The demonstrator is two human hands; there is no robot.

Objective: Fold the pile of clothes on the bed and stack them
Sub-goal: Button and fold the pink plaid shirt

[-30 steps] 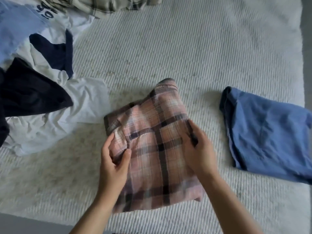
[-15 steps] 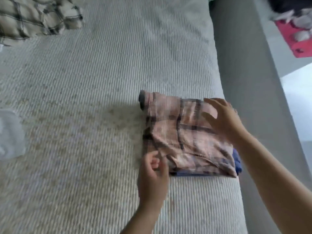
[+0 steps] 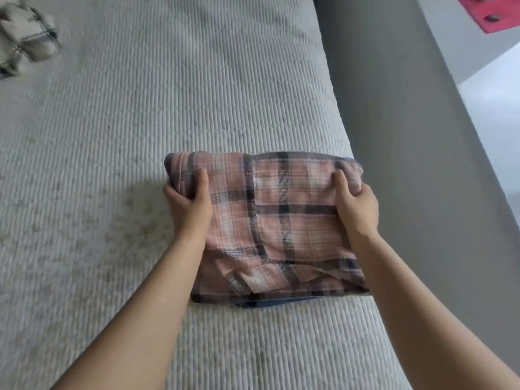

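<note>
A folded pink plaid shirt (image 3: 275, 220) lies near the right edge of the bed (image 3: 168, 108). It rests on top of a folded blue garment (image 3: 270, 303), of which only a thin strip shows under the near edge. My left hand (image 3: 189, 205) grips the shirt's left side, thumb on top and fingers under the edge. On the shirt's far right corner, my right hand (image 3: 355, 205) holds the fabric the same way.
A beige plaid garment (image 3: 25, 49) lies at the far left of the ribbed white bedspread. The bed's right edge drops to a grey floor strip (image 3: 408, 136). A pink object (image 3: 495, 12) sits on a white surface at the top right.
The plaid shirt has gone from the middle of the bed onto the blue garment at the right. Both hands, loose on it half a second ago, now grip its two sides.
</note>
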